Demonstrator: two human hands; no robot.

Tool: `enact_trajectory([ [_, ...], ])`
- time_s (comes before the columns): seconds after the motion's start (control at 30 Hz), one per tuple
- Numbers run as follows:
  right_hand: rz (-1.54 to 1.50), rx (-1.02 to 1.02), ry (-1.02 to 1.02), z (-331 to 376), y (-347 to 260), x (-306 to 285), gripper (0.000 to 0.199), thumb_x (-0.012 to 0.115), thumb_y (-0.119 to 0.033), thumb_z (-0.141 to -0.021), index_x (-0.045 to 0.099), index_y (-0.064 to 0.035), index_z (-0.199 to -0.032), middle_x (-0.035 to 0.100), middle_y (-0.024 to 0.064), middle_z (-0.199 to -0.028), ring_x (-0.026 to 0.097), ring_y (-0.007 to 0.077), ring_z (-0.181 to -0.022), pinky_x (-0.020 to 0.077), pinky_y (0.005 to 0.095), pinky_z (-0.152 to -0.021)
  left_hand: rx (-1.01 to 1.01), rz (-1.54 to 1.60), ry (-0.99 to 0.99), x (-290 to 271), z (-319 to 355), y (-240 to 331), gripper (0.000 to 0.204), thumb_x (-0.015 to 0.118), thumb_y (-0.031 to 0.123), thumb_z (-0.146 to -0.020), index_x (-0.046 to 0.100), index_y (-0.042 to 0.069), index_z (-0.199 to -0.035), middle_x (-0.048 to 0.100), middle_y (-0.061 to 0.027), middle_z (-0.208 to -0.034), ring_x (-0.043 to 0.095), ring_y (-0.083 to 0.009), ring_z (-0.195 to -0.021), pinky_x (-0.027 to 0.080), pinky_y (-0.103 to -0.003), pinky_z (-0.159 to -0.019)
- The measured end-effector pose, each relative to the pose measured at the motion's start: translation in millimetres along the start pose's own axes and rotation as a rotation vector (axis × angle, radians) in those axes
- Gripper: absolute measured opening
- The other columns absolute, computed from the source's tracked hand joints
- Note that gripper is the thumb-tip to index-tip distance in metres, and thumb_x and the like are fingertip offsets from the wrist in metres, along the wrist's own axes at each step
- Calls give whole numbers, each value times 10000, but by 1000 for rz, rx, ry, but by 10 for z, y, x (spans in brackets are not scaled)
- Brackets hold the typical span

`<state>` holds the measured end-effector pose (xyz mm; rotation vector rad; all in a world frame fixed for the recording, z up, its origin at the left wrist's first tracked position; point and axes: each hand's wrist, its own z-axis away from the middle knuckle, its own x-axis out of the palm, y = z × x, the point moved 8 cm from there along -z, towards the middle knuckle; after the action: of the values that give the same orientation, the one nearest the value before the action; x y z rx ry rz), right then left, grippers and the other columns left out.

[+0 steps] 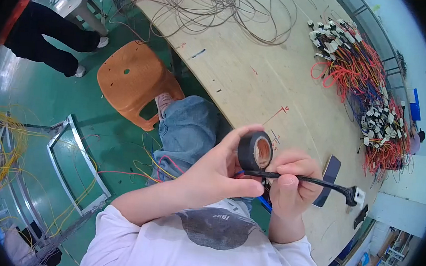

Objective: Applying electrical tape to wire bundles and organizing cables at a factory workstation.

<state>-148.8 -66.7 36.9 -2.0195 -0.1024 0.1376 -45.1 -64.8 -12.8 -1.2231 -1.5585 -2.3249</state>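
Though partly hidden, the left hand (213, 177) seems to grip the tape roll (245, 155); the right hand (295, 187) pinches the cable (320, 182). Looking light and bendy, it's best held mid-length.

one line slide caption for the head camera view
Left hand holding a black tape roll, right hand pinching a black-wrapped cable that ends in a white connector.

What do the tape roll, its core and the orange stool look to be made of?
Tape roll: probably black vinyl, smooth with a soft sheen. Core: likely cardboard, brown and matte. Orange stool: apparently molded plastic, one even color with rounded edges.
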Motion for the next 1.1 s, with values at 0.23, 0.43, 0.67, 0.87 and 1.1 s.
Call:
enact_trajectory([
  [0.23, -124, 49, 129, 15, -141, -30, 148, 557, -142, -813, 497, -10, -785, 551, 131, -697, 472, 129, -545, 364, 224, -462, 227, 254, 96, -187, 118, 102, 522, 668, 290, -738, 369, 72, -1106, 449, -33, -859, 398, -71, -592, 326, -195, -516],
  [0.43, -178, 103, 161, -12, -117, -100, 141, 563, -120, -806, 483, -7, -783, 548, 151, -673, 436, 104, -515, 335, 204, -436, 451, -468, -125, 57, 161, 249, 737, 798, 329, -577, 399, 71, -1141, 394, -42, -808, 351, -70, -618, 289, -168, -518],
  [0.67, -45, -25, 63, 21, -163, -47, 152, 584, -137, -799, 495, -14, -791, 575, 141, -704, 508, 147, -575, 384, 245, -507, 136, -496, 219, -135, 13, 36, 720, 691, -15, -661, 285, 77, -1249, 533, -104, -1009, 550, -111, -738, 429, -203, -550],
  [0.87, -146, 14, 93, 23, -147, -47, 191, 563, -198, -828, 491, -23, -802, 561, 136, -701, 490, 129, -553, 368, 222, -480, 0, 386, 50, -3, 32, -7, 532, 603, -7, -732, 329, 47, -1185, 510, -57, -866, 487, -87, -622, 366, -199, -480],
  [1.1, -318, 173, 245, 35, -33, -153, 126, 477, -115, -862, 462, -10, -795, 541, 161, -720, 446, 111, -500, 349, 206, -423, 367, 360, -142, -80, 71, 218, 448, 474, 379, -828, 435, 5, -1072, 455, -127, -934, 412, -102, -638, 321, -201, -476],
])
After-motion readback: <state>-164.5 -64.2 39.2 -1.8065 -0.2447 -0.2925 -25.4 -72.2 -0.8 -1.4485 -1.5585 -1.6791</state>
